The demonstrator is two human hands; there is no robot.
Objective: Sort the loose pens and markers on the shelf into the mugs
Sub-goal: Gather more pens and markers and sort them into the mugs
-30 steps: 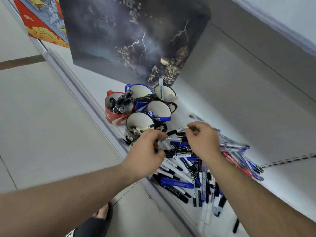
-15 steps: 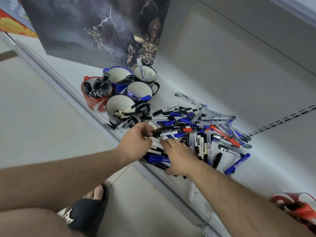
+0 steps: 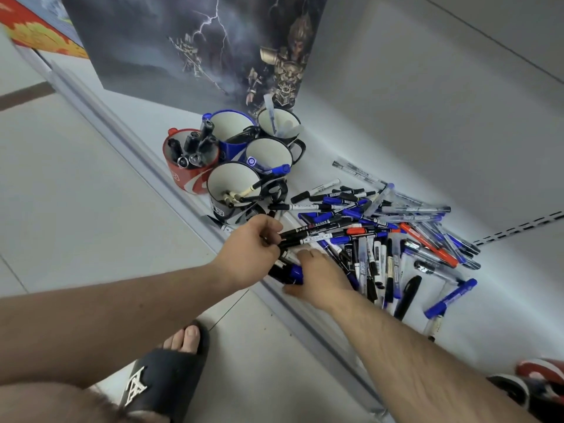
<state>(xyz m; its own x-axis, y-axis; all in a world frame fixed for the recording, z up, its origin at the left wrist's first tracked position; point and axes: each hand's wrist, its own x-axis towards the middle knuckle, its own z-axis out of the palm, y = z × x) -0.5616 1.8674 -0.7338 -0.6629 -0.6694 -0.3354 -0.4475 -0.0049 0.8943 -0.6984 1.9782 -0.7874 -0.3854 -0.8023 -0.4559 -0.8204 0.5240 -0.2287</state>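
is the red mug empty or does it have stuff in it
Not empty: the red mug holds several black markers standing upright, ends poking above its rim.

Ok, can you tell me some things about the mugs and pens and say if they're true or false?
1. The red mug has dark markers in it. True.
2. The left hand grips black markers. True.
3. The blue mug lies tipped on its side. False: it stands upright.
4. All the pens are already in mugs. False: a pile of pens lies loose on the shelf.
5. The right hand rests down on the pile. True.
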